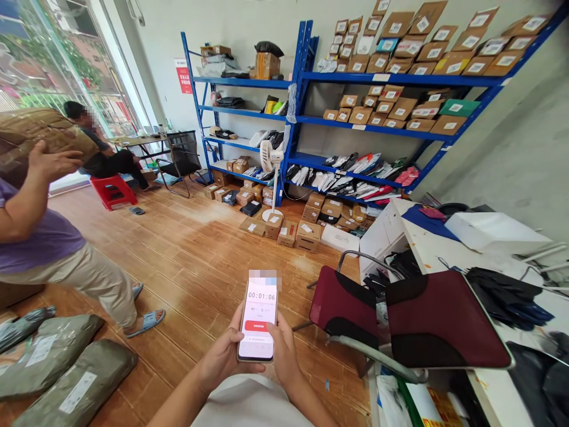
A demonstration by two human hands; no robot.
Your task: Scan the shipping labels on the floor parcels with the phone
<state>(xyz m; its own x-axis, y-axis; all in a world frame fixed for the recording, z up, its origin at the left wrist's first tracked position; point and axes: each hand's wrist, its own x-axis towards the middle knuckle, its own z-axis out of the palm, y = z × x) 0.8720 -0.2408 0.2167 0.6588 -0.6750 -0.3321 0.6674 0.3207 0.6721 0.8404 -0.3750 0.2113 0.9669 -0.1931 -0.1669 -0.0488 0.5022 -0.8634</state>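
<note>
I hold a smartphone upright in front of me with both hands. Its screen shows a timer reading and a red button. My left hand wraps the phone's left edge and lower back, with the thumb by its bottom corner. My right hand grips the right edge, thumb resting near the screen's side. Both forearms come up from the bottom of the view over my light-coloured shirt.
A co-worker at left carries a large brown parcel. Grey-green wrapped parcels lie at bottom left. A maroon chair and a cluttered white desk stand at right. Blue shelves with boxes line the far wall, with a seated person.
</note>
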